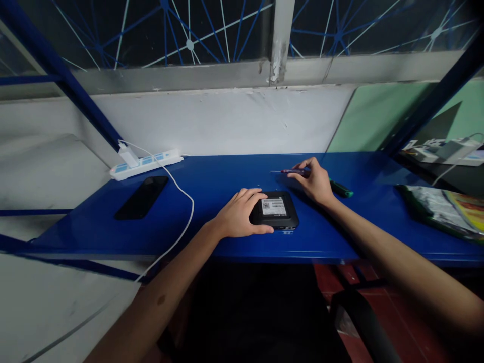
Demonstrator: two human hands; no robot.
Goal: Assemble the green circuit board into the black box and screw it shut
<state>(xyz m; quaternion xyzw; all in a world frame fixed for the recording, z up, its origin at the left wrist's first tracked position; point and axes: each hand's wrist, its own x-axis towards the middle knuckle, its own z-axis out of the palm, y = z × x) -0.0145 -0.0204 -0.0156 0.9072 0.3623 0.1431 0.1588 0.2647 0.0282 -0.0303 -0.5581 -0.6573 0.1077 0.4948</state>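
A flat black electronics box (288, 205) with a white printed label lies on the blue table, ports along its near edge. My left hand (238, 214) grips its left side, thumb at the near edge and fingers over the far left corner. Just beyond the box, to the right, my right hand (315, 181) is closed on a thin screwdriver (288, 172) with a dark reddish handle. Its shaft points left, apart from the box. A green-handled tool (342, 189) rests on the table beside my right hand, its other end hidden behind the hand.
At the left lie a black phone (142, 197) and a white power strip (147, 164) with a charger plugged in. A white cable (189, 194) runs from it over the table's near edge. A shiny colourful bag (446, 209) sits at the right end.
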